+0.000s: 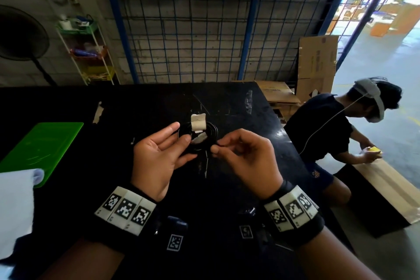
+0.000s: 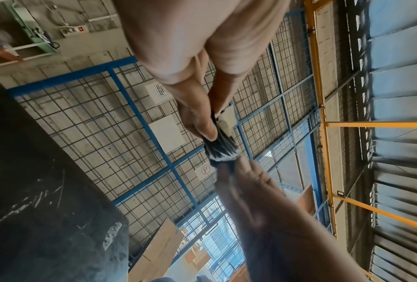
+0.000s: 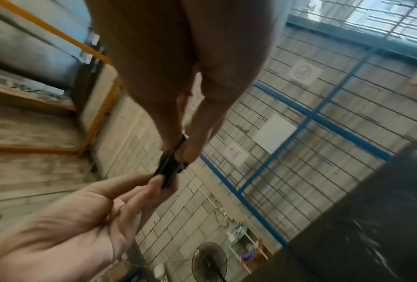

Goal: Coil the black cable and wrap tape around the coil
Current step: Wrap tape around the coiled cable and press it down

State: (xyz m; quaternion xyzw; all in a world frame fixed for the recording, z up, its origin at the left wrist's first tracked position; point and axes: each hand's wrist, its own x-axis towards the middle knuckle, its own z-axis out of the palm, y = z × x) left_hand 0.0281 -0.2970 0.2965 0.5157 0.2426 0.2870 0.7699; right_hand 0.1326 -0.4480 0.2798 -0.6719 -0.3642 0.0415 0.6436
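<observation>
Nearest the camera, both wrists wear black bands with stiff white printed marker tiles. Just past them the hands hold the job up over the middle of the tabletop (image 1: 261,107), which is matte black and scuffed with pale scratches.

The left hand (image 1: 159,154) pinches the near-left side of the coil between thumb and fingertips, the other fingers loose and fairly straight. The right hand (image 1: 245,157) is curled, thumb and forefinger clamped on the coil's right edge.

The black cable (image 1: 212,130) is already wound into a small round hank of thin, glossy loops lying side by side. A band of off-white tape (image 1: 198,123), papery and matte like masking tape, is wrapped over its far side, with a stub sticking up. A second pale strip (image 1: 200,138) shows near the left thumb; can't tell if it's stuck down or loose.

What could go wrong, I'd guess: the cable looks springy, so easing either pinch could let the loops fan out. That stub could also lift and the wrap creep open if it isn't pressed flat.

Farther off: a flat, smooth green plastic board (image 1: 45,143) by the left edge, and a crinkled clear tape scrap (image 1: 249,100) toward the far right corner.
</observation>
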